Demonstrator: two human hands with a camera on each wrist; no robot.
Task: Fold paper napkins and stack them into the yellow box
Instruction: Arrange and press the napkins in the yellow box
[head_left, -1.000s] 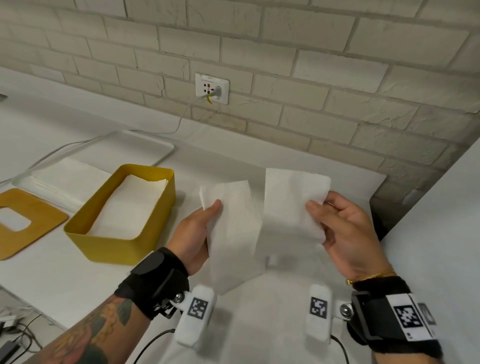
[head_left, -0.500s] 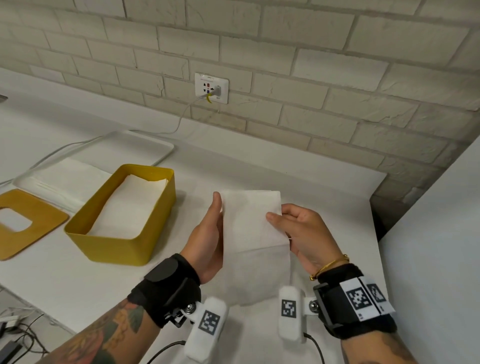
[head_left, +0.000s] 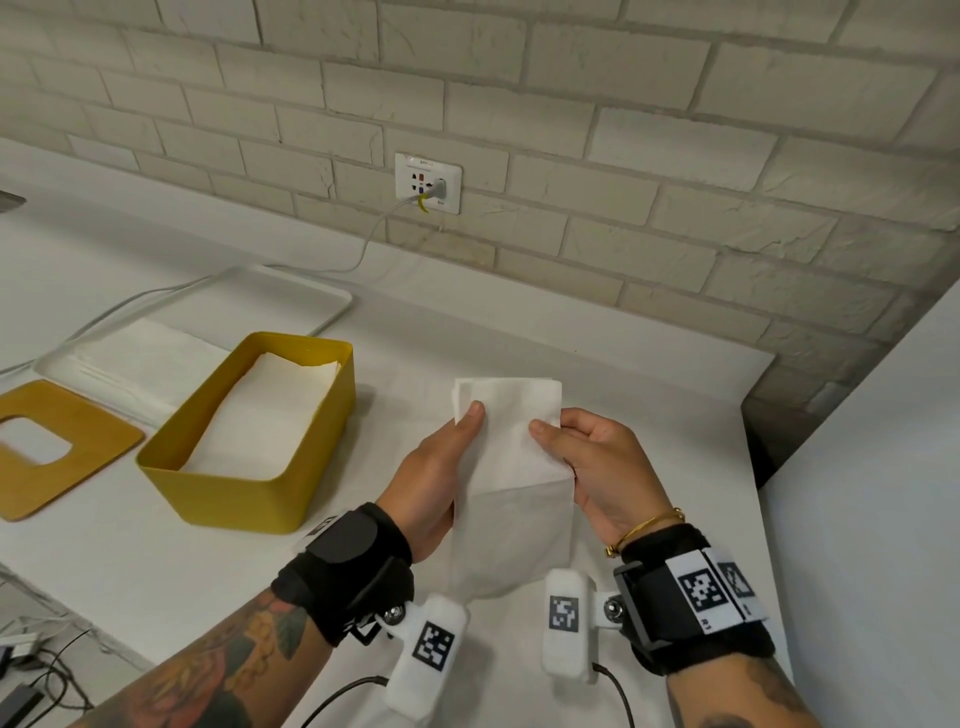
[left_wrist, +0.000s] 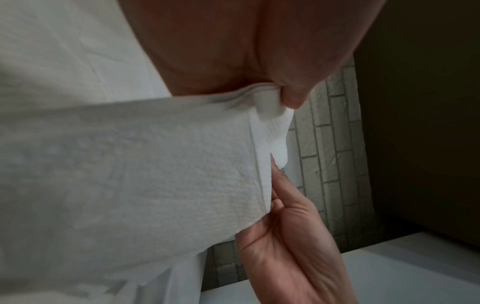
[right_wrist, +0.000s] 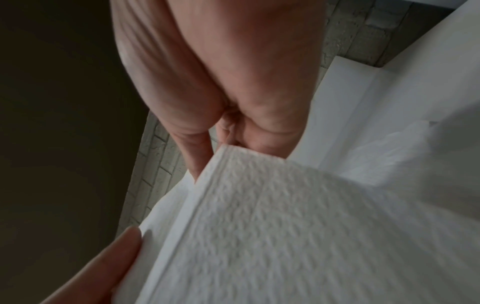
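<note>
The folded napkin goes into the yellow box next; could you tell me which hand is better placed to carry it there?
Probably the left hand: it pinches the napkin on the side nearer the yellow box; the right hand would have to reach across.

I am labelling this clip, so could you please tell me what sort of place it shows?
Probably an indoor workbench or recording setup: a white table against a painted brick wall, a wall socket with a cable plugged in, and a yellow box of napkins.
</note>
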